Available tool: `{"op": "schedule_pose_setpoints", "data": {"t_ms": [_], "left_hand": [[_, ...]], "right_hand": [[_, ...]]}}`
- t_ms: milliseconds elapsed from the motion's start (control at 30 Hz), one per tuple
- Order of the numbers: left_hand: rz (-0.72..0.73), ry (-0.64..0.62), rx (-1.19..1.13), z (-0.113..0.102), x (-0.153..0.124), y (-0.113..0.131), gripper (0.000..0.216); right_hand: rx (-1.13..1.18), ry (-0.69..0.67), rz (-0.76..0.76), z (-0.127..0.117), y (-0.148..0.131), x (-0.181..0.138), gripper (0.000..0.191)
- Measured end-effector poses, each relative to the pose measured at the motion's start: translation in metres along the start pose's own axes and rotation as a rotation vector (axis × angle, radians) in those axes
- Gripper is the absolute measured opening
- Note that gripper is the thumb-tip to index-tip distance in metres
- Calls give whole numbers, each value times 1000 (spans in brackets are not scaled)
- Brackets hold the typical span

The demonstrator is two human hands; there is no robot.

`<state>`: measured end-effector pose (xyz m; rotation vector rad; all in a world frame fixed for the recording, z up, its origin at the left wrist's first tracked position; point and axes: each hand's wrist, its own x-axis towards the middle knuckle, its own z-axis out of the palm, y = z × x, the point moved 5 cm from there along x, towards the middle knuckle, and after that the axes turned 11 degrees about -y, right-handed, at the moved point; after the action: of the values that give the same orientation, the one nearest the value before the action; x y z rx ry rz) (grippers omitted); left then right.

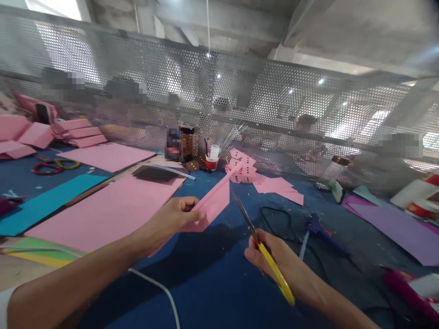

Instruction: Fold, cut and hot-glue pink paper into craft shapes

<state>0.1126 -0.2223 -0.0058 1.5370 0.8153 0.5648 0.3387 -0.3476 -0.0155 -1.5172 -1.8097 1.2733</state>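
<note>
My left hand [174, 218] is closed on a folded pink paper piece [214, 201], holding it up above the blue table [212, 283]. The paper's long narrow edge points away toward the far side. My right hand [274, 258] grips yellow-handled scissors [260, 246], whose blades point up and left, close to the paper's right edge without touching it. The blades look nearly closed.
A large pink sheet [109, 210], teal paper [44, 203] and green-yellow sheets lie left. A heap of small pink cut pieces [243, 169], jars [187, 144] and a red cup [211, 162] stand by the perforated metal screen. A blue glue gun [318, 228] with cable and purple paper [398, 228] lie right.
</note>
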Motion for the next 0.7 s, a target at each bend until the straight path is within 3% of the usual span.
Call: {"op": "schedule_pose_setpoints", "data": {"t_ms": [133,333,533,700], "left_hand": [[14,-29,-22,3,0,-2,23],[-27,-235,-125,37,-5,-20,25],[22,-234,38,54,-13,-18,24],[-15,-313,-51,64,-16,-16,26]], "right_hand": [[-45,55,24,0,6,5,35],[304,176,-138,10,-4,14,39],[370,289,-123,11,-16,9,47],[410,338,-128,8,-17,8,48]]}}
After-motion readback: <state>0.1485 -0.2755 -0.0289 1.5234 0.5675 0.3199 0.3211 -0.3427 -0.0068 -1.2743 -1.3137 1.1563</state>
